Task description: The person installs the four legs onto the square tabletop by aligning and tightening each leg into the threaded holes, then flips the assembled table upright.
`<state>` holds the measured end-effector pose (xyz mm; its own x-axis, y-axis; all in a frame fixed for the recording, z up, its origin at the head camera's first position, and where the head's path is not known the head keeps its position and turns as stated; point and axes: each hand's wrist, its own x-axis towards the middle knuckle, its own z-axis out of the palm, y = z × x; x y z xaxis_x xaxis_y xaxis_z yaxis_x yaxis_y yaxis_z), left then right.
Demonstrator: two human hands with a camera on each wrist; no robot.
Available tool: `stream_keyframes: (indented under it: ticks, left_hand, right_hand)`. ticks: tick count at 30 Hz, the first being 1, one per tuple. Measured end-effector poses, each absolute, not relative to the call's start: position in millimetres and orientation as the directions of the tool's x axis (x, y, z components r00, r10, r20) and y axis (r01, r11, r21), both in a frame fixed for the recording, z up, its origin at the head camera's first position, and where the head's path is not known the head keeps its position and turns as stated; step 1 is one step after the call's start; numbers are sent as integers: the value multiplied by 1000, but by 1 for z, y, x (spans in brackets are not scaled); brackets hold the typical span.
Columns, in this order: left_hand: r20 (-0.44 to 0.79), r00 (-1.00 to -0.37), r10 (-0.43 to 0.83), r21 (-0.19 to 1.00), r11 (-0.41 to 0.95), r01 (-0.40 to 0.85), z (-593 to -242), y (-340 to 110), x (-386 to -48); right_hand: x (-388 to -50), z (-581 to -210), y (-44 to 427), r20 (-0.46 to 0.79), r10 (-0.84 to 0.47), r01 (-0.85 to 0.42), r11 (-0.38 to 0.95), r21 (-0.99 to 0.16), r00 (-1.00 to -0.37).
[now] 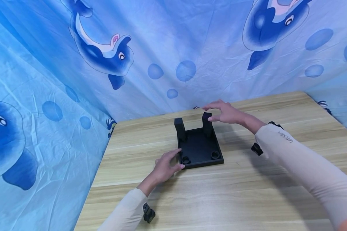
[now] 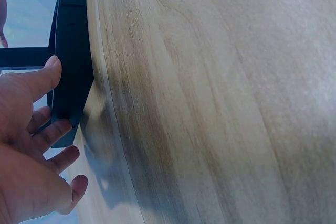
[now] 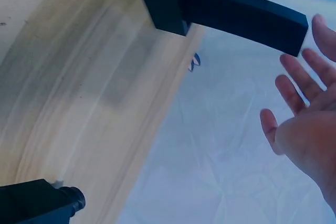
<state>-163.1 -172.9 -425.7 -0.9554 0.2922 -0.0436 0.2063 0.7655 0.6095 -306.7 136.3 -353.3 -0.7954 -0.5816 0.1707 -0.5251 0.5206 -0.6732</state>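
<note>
A black square base (image 1: pixel 199 147) lies on the wooden table, its raised rim facing up. Two black posts stand upright at its far corners, the left post (image 1: pixel 180 128) and the right post (image 1: pixel 207 125). Round sockets sit at the near corners, a left socket (image 1: pixel 186 159) and a right socket (image 1: pixel 215 155). My left hand (image 1: pixel 164 166) rests against the near left corner, with relaxed fingers and thumb touching the outer edge (image 2: pixel 73 51). Around the top of the right post (image 3: pixel 252 19) hovers my right hand (image 3: pixel 315 98), fingers spread; contact is hard to tell.
The wooden table (image 1: pixel 127 166) extends around the base. Behind it hangs a blue curtain (image 1: pixel 167 38) with dolphins, close to the table's far edge. Small black wrist devices sit at both sleeves, one by the left sleeve (image 1: pixel 148 213).
</note>
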Motion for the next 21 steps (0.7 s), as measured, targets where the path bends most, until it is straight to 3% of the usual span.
stream_keyframes:
  ticks: [7, 21]
  left_hand:
    - [-40, -955, 295, 611, 763, 210, -427, -174, -164]
    - [-48, -954, 296, 614, 762, 205, -426, -174, -164]
  right_hand:
    - [-307, -351, 135, 160, -611, -547, 524, -652, -775]
    - [-303, -365, 124, 240, -483, -504, 546, -669, -842]
